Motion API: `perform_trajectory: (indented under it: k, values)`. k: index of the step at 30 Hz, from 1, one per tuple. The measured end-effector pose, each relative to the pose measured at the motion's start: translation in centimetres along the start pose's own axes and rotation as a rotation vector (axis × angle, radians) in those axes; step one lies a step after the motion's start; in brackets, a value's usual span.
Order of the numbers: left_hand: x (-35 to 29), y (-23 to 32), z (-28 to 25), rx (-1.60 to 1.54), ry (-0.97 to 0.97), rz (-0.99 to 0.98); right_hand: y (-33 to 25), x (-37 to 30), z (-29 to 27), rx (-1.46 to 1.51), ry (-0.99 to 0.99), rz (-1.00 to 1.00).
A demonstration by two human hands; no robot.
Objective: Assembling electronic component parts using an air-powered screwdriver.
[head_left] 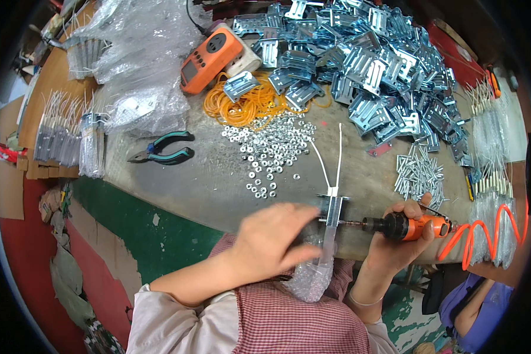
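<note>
Near the table's front edge, a metal bracket [334, 207] is fixed around a narrow part with two white wires [338, 162] rising from it. Clear bubble wrap [312, 276] hangs below it, over my lap. My right hand [398, 242] grips an orange and black air screwdriver [416, 226], held level with its tip pointing left against the bracket's side. My left hand [277, 233], slightly blurred, is at the bracket's left side with thumb and fingers apart. Whether its fingertips touch the bracket I cannot tell.
Loose nuts [271, 147], screws [419, 174] and a large heap of metal brackets [360, 65] cover the table. Pliers [165, 150] lie left, near orange rubber bands [242, 103] and an orange socket meter [212, 59]. A coiled orange hose [472, 239] runs right. Another person's arm [472, 310] shows lower right.
</note>
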State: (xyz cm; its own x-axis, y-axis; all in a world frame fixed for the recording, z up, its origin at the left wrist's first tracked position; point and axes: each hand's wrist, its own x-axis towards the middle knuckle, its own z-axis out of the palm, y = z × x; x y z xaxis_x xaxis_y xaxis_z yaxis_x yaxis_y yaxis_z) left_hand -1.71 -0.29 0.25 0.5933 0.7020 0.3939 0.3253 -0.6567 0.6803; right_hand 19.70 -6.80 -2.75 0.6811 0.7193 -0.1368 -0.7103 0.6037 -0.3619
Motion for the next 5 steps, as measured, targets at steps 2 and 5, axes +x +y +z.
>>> perform_trajectory:
  k: [2, 5]
  values:
    - [0.4, -0.8, -1.3, 0.252, 0.107, -0.095, 0.1, 0.0, -0.3, -0.013, 0.012, -0.004]
    - [1.2, -2.9, -4.3, 0.401, 0.022, -0.235, -0.2, 0.0, -0.5, -0.057, 0.005, -0.017]
